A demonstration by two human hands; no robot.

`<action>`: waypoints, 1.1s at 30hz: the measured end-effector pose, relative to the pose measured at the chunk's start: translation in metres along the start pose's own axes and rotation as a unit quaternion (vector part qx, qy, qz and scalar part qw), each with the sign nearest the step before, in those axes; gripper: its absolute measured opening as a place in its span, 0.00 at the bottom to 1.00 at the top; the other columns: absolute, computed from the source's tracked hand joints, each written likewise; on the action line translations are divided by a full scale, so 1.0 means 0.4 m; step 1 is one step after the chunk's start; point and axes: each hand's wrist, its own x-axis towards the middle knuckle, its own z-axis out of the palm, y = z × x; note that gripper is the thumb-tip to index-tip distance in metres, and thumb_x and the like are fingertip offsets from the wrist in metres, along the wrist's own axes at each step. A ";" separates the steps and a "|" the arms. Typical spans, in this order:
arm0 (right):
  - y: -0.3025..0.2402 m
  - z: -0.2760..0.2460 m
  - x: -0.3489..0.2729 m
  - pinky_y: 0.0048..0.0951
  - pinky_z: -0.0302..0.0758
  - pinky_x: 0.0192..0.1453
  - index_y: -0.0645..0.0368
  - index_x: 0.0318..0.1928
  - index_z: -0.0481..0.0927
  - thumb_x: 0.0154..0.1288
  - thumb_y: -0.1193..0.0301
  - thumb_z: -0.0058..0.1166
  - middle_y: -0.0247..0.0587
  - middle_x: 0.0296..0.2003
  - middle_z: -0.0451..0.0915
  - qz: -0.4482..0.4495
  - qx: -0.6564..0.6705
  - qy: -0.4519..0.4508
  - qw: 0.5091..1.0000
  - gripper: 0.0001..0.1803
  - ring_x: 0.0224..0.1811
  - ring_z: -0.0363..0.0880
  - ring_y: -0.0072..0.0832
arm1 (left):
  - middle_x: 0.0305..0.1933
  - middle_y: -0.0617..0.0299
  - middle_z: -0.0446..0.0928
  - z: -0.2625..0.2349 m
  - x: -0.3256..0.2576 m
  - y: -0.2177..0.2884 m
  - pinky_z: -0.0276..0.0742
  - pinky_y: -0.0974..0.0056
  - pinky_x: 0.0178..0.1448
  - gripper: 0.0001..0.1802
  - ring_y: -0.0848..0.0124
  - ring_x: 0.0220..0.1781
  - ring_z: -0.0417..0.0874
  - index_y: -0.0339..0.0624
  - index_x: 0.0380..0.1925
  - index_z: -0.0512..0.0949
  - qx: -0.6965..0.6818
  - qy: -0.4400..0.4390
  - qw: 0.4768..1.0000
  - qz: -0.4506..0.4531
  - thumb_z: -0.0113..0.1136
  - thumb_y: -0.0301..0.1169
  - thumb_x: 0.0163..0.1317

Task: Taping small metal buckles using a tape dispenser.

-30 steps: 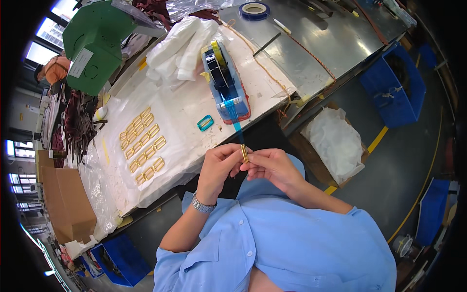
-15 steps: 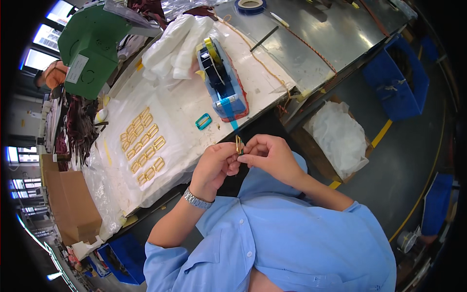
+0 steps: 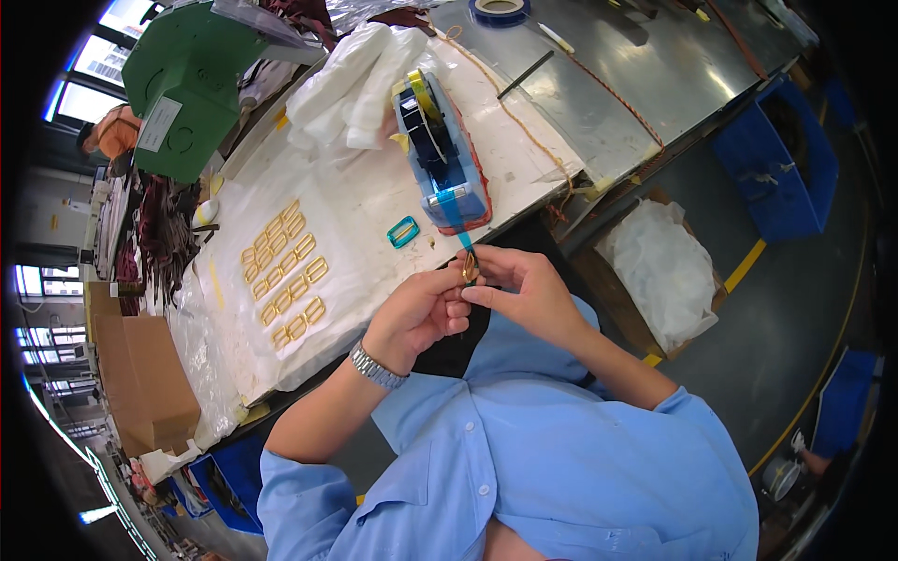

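Note:
Just off the table's front edge, my left hand [image 3: 416, 318] pinches a small gold slide buckle [image 3: 470, 268] between thumb and fingers. My right hand [image 3: 538, 294] is closed on the buckle's other side, thumb below and index finger above. A strip of blue tape [image 3: 465, 240] hangs from the blue tape dispenser [image 3: 468, 204] down to the buckle; the fingers hide where they meet. Left of the dispenser lies another buckle wrapped in blue film [image 3: 403, 232]. Several bare gold buckles [image 3: 299, 248] lie in rows on white sheeting further left.
White plastic bags [image 3: 351, 93] lie behind the dispenser. A green machine housing [image 3: 192, 89] stands far left, a cardboard box [image 3: 145, 383] nearer. Cord [image 3: 510, 103] and a tape roll [image 3: 499, 9] lie at the back. A lined carton [image 3: 664, 271] and blue bin [image 3: 781, 164] stand right.
The buckle has turned in my fingers and risen slightly toward the tape strip. My right fingers have closed in over it. The whole view has shifted slightly.

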 end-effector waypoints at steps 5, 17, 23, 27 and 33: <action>-0.024 0.013 0.000 0.29 0.84 0.67 0.72 0.69 0.80 0.77 0.76 0.68 0.45 0.59 0.89 0.031 0.063 0.011 0.997 0.25 0.60 0.88 0.26 | 0.36 0.64 0.84 0.019 -0.062 -0.084 0.82 0.71 0.36 0.07 0.77 0.31 0.84 0.33 0.47 0.82 0.281 0.073 0.915 0.281 0.63 0.27 0.79; -0.023 0.033 0.001 0.23 0.85 0.58 0.73 0.62 0.85 0.79 0.71 0.67 0.39 0.48 0.91 0.041 0.117 0.054 0.991 0.19 0.50 0.88 0.19 | 0.35 0.55 0.88 0.066 -0.038 -0.104 0.86 0.67 0.40 0.06 0.70 0.34 0.92 0.31 0.47 0.88 0.488 0.202 0.619 0.581 0.66 0.18 0.73; -0.012 0.027 0.007 0.26 0.83 0.64 0.72 0.61 0.84 0.80 0.73 0.63 0.40 0.50 0.91 0.029 0.150 0.031 0.988 0.17 0.54 0.88 0.21 | 0.32 0.58 0.88 0.073 -0.055 0.034 0.89 0.68 0.37 0.09 0.72 0.30 0.91 0.26 0.44 0.86 0.402 0.078 0.823 0.395 0.65 0.25 0.79; -0.008 -0.007 0.020 0.29 0.83 0.68 0.74 0.67 0.80 0.77 0.75 0.65 0.43 0.54 0.90 0.047 0.089 0.003 0.995 0.23 0.58 0.89 0.25 | 0.29 0.59 0.86 0.074 -0.061 0.086 0.89 0.67 0.33 0.11 0.73 0.28 0.89 0.28 0.42 0.86 0.366 0.032 0.875 0.315 0.67 0.29 0.79; -0.028 -0.037 0.069 0.33 0.84 0.70 0.72 0.76 0.71 0.73 0.80 0.69 0.46 0.62 0.85 -0.023 0.042 -0.031 0.998 0.35 0.64 0.86 0.28 | 0.29 0.61 0.85 0.073 -0.072 0.131 0.87 0.68 0.27 0.13 0.75 0.24 0.86 0.30 0.38 0.86 0.343 -0.004 0.905 0.250 0.68 0.31 0.78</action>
